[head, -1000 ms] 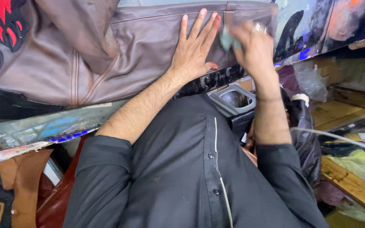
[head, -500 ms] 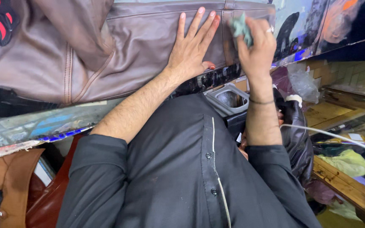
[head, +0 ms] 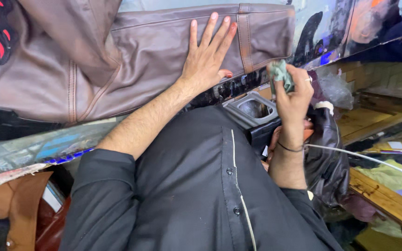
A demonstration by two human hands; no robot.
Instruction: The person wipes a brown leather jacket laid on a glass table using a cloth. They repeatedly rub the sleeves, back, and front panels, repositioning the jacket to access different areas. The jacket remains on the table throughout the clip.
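Two hands: left hand (head: 205, 60) on leather sleeve (head: 164, 51) edge.

Black button-up shirt (head: 196, 195) fills the lower view, dark buttons running down a placket edged with a thin pale line. Both sleeves are pushed up past the elbows (bunched in folds at the left one). Thin dark band circles the right wrist, a ring sits on the right hand (head: 294, 90), and the left hand (head: 205, 60) shows reddish-tinted fingernails.

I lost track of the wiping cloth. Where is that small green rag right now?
In the head view the green rag is bunched in the right hand, right of centre, just off the brown leather sleeve and above the grey square container.
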